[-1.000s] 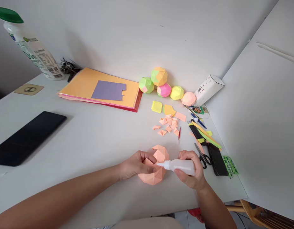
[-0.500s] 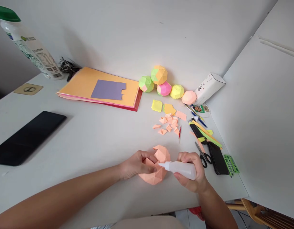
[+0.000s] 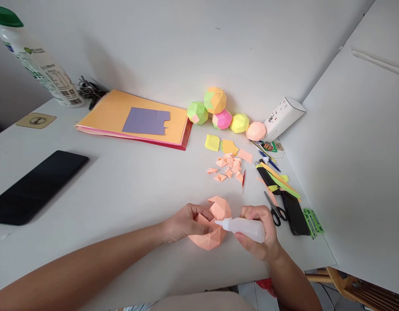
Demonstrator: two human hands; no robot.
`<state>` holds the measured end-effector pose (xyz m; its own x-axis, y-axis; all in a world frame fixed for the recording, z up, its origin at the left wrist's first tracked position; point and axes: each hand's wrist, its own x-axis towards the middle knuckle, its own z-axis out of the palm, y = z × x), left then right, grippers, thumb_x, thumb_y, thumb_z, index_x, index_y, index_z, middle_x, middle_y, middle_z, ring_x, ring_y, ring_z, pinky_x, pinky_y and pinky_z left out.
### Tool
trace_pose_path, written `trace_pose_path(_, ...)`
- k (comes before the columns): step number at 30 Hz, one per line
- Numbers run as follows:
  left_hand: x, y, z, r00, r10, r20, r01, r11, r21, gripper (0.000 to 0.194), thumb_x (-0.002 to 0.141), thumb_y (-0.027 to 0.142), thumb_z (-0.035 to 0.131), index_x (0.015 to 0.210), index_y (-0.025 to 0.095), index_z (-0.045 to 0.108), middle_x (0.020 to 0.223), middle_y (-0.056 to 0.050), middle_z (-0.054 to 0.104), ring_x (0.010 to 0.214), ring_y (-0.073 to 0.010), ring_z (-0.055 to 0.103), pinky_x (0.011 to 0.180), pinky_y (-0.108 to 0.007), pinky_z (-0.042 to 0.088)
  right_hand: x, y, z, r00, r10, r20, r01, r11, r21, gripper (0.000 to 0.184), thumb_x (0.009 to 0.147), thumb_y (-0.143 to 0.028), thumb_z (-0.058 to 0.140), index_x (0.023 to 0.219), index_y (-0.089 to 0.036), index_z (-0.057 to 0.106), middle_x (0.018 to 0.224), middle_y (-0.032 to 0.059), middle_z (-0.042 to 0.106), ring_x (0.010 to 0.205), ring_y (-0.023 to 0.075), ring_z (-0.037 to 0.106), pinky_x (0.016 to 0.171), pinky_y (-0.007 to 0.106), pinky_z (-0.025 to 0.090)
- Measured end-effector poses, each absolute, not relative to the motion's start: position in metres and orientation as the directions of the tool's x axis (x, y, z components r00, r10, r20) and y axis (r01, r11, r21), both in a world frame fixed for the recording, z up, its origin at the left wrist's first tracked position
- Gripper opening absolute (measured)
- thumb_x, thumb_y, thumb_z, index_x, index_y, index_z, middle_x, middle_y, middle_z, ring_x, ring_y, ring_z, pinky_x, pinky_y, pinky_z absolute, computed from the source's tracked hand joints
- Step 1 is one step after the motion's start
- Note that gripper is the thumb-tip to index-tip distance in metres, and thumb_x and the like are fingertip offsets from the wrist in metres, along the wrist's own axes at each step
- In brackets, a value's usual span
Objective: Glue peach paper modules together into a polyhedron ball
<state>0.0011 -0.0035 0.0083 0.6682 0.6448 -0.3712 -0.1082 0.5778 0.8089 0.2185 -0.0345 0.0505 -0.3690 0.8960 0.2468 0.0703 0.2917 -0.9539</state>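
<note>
My left hand (image 3: 189,224) pinches the edge of a peach folded-paper ball (image 3: 208,241), which is part-built and open at the top. In my right hand (image 3: 262,235) is a white squeeze bottle (image 3: 246,229), tilted so its narrow nozzle points left. The nozzle tip meets the paper close to my left fingertips; whether anything comes out is too small to tell. Beyond the ball lies a loose pile of small folded peach paper pieces (image 3: 230,164), with a thin red tool (image 3: 244,178) beside it.
Finished paper balls (image 3: 215,100) stand against the wall by a white box (image 3: 285,119). Scissors (image 3: 275,209), a black phone (image 3: 295,214) and pens lie at right. A stack of coloured paper (image 3: 111,103), a dark tablet (image 3: 40,185) and a tall bottle (image 3: 40,65) are at left.
Both hands, the paper ball and the squeeze bottle stay almost where they were. The whole view has shifted very slightly.
</note>
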Motion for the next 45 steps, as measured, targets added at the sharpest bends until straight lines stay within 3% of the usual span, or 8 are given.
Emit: trace_pose_path(45, 0.0017, -0.0029, 0.0079, 0.658, 0.641, -0.395, -0.064, 0.57, 0.819, 0.024, 0.061, 0.029, 0.076, 0.08, 0.017, 0.071, 0.085, -0.004, 0.071, 0.08, -0.0206, 0.064, 0.073, -0.032, 0.05, 0.2188, -0.0341, 0.0505, -0.289, 0.945, 0.155, 0.167, 0.209, -0.964, 0.03, 0.075, -0.024, 0.063, 0.092, -0.027, 0.039, 0.076, -0.002, 0.038, 0.059, 0.0121, 0.038, 0.05, 0.026, 0.035)
